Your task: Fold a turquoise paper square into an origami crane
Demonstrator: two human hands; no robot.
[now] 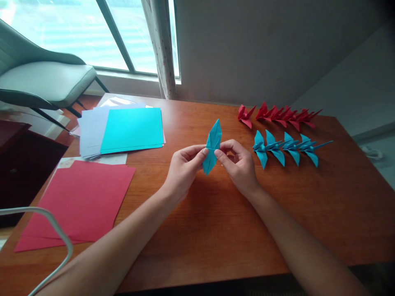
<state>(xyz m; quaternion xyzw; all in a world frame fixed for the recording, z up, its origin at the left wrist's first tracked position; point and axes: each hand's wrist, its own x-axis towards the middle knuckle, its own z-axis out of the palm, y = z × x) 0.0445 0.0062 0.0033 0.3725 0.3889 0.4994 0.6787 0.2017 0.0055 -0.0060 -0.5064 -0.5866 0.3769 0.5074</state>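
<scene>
Between my two hands is a blue folded paper point(214, 137), a long diamond shape with pointed ends, held up above the table and slightly tilted. My left hand point(186, 166) pinches its left side at the middle, thumb on the near face. On the opposite side my right hand point(237, 164) grips the paper the same way, thumb and fingers closed on it. The fingers behind the paper are partly hidden. To the right of my right hand stands a row of several blue paper cranes point(290, 148), and behind it a row of red paper cranes point(282, 115).
Blue paper sheets point(132, 129) lie on white sheets point(92, 127) at the table's back left. Red sheets point(80, 201) lie nearer. A white cable point(61, 234) curves over the left front. Beyond the wooden table point(222, 246) are a chair point(46, 80), window and curtain point(160, 45).
</scene>
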